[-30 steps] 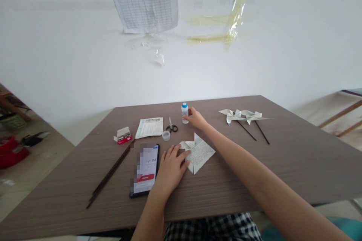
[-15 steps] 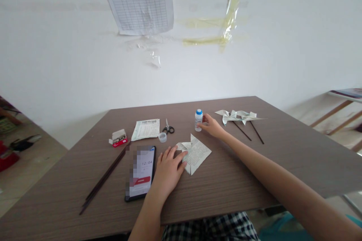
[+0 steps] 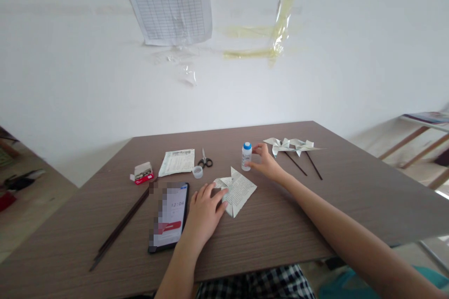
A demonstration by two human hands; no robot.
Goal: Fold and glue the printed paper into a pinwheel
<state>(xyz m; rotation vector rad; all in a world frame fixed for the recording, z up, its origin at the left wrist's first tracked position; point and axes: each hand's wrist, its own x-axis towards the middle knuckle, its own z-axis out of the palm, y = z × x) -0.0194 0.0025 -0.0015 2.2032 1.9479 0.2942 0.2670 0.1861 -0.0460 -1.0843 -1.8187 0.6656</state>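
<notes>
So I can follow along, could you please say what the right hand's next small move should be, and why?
Perhaps the right hand should grip the bottle and lift it: its fingers are at the upright bottle's side, while the left hand rests on the folded paper.

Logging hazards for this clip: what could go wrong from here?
The upright bottle could tip if the right hand at its side knocks it.
The folded paper, partly under the left hand, might shift or crease if pressed unevenly.
The phone lies close beside that left hand, which could nudge it.
</notes>
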